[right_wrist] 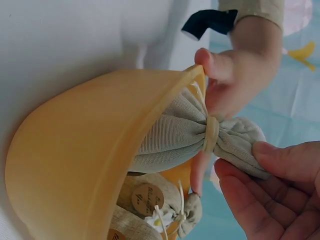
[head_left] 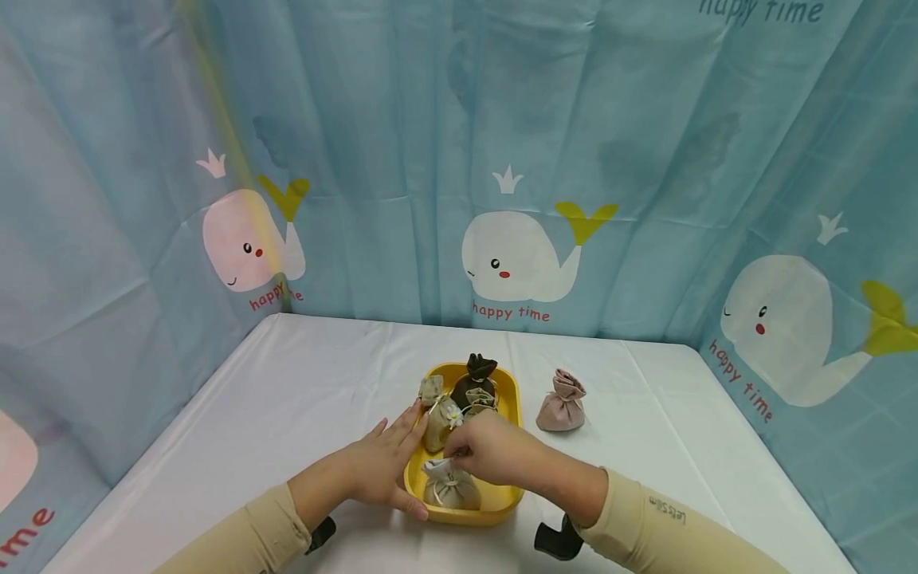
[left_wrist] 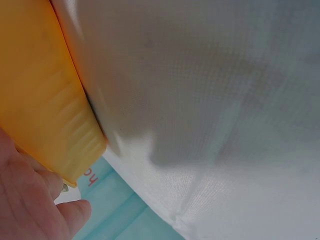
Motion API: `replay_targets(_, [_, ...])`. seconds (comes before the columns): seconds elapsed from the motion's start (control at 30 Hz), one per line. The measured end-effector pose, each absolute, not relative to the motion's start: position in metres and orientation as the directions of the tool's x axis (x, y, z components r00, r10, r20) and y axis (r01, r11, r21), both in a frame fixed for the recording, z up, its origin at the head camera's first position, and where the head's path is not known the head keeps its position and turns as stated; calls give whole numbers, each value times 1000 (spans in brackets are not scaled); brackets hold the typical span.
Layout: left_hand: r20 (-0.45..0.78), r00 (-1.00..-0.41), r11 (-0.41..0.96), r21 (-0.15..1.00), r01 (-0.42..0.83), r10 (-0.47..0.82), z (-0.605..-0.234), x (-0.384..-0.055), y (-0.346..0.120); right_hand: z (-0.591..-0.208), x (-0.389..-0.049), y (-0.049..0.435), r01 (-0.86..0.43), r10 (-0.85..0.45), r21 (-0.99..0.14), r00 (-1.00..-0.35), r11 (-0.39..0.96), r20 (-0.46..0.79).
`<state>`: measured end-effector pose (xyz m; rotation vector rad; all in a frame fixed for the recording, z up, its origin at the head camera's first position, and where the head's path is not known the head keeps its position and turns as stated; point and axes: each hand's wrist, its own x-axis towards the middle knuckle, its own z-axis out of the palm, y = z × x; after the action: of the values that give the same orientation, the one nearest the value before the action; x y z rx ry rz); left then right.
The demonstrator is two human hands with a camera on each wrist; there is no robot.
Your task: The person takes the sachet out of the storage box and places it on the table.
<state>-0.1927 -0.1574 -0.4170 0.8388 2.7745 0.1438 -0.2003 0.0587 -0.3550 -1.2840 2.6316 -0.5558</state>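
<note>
A yellow plastic tub holds several small drawstring pouches. My right hand reaches over its right side and pinches the gathered neck of a cream pouch between thumb and fingers. In the right wrist view, that pouch sits inside the near rim, tied with a pale band. My left hand rests along the tub's left rim, fingers extended. Further back in the tub are a beige pouch with a small daisy, a dark brown pouch, and another beige pouch, partly hidden by my right hand.
A dusty pink pouch stands on the white tablecloth to the right of the tub. Behind the table hangs a blue curtain printed with whales. Dark camera straps hang below both wrists.
</note>
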Motion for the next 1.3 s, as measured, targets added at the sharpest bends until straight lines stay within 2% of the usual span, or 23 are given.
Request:
replay_targets(0.33, [-182,-811,830,166,532,556,-415,-190,-158,-352,-203,67,-701,-772,-439,-635,562,24])
replay_targets(0.67, [-201,-812,836,162,524,548,-414,-192,-157,-339,-208,79,-619,-699,-566,-708,545,101])
replay_targets(0.97, [-202,-813,836,175,519,547,-413,-191,-157,-325,-213,91,-602,-631,-572,-755,557,180])
replay_targets(1.3, [-214,-812,839,177,514,543,-415,-193,-157,-308,-214,108,-524,-544,-630,-818,573,185])
